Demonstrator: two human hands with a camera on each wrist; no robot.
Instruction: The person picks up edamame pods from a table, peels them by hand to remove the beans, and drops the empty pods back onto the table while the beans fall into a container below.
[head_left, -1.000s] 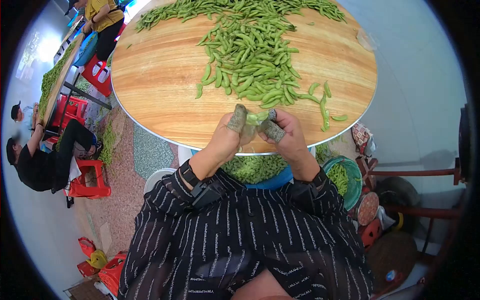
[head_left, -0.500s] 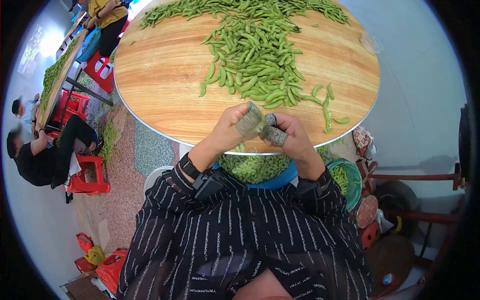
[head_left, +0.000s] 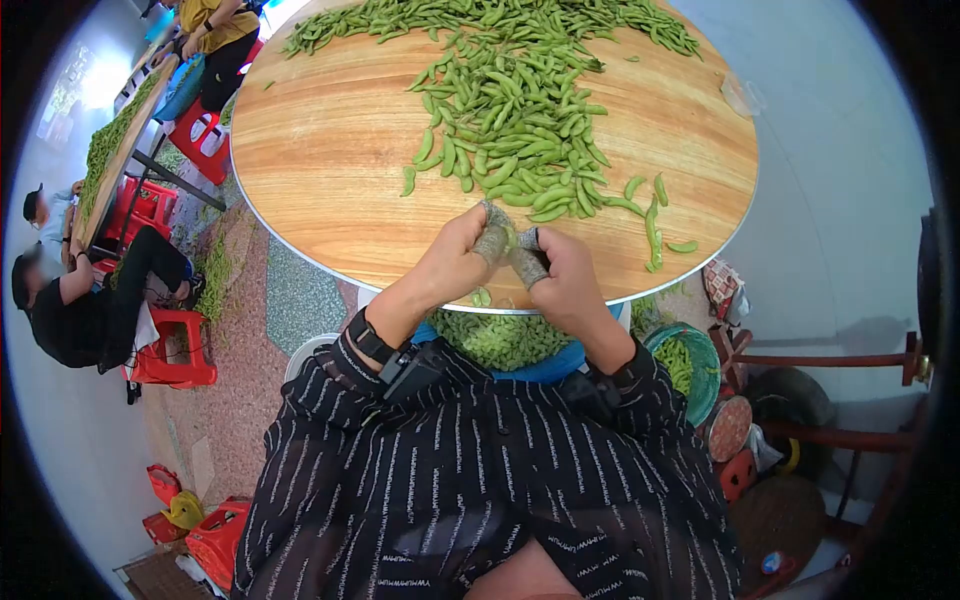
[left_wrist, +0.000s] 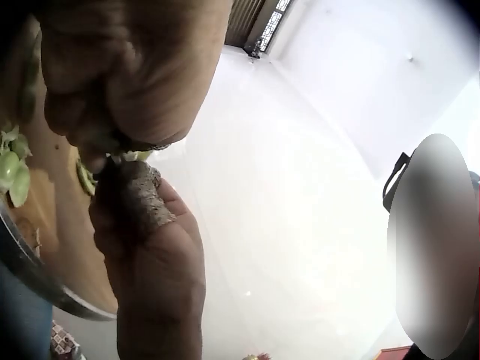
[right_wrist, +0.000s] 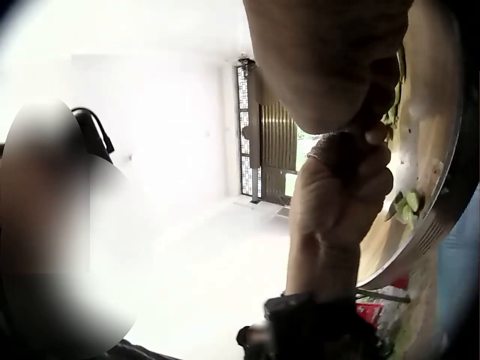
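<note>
Over the near edge of the round wooden table (head_left: 320, 170), my left hand (head_left: 450, 262) and right hand (head_left: 568, 282) meet thumb to thumb. Grey fabric covers wrap the thumbs and some fingers. Both hands pinch a green edamame pod (head_left: 513, 240), mostly hidden by the fingers. In the left wrist view, the right hand (left_wrist: 161, 259) is bent toward the left one. A heap of edamame pods (head_left: 530, 130) lies just beyond. Pale green pieces (head_left: 481, 297) rest at the table edge below the left hand. Shelled beans (head_left: 505, 338) fill a blue basin (head_left: 545, 370) underneath.
A few loose pods (head_left: 653, 235) lie to the right of the heap. Beside my right arm stands a green basket (head_left: 705, 370) with pods in it. A white bucket (head_left: 305, 352) stands left. People sit at another table at far left, near red stools (head_left: 180, 350).
The light green pod between the hands showed widely a second ago; now the fingers cover most of it. The right hand has turned inward, and the hands have drawn closer together.
</note>
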